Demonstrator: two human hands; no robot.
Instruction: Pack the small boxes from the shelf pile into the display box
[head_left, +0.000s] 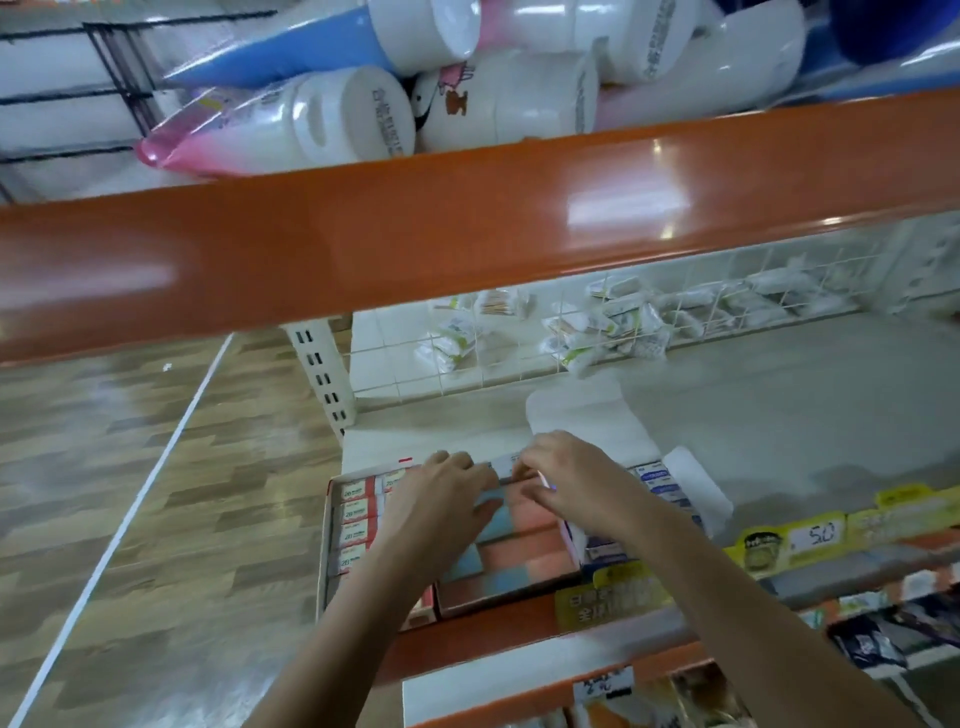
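While both hands sit over the far end of the display box (511, 558), the thing that matters is the small box (503, 464) caught between them: it lies crosswise at the back edge of the tray, its long axis running left to right, directly ahead of the fingertips of each hand and touching or very nearly touching the pink and blue boxes (524, 540) already lined up below it. The left hand (441, 499) lies palm-down over the left part of the rows, fingers fairly straight and reaching toward the small box's left end — pressing or steadying rather than clearly gripping, though blur makes this hard to settle. The right hand (566, 480) comes in from the other side with its fingers curled down onto the box's right end, and it looks to be pinching it; of the two it seems the closer and more committed. To the left, a separate carton of red-and-white boxes (358, 525) stands just beside the display box, and to the right a few blue-and-white boxes (657, 480) rest on the shelf (779, 415) — likely what remains of the pile. My judgement is that the next move is a short push down and toward the person, seating the box flush against the back row.
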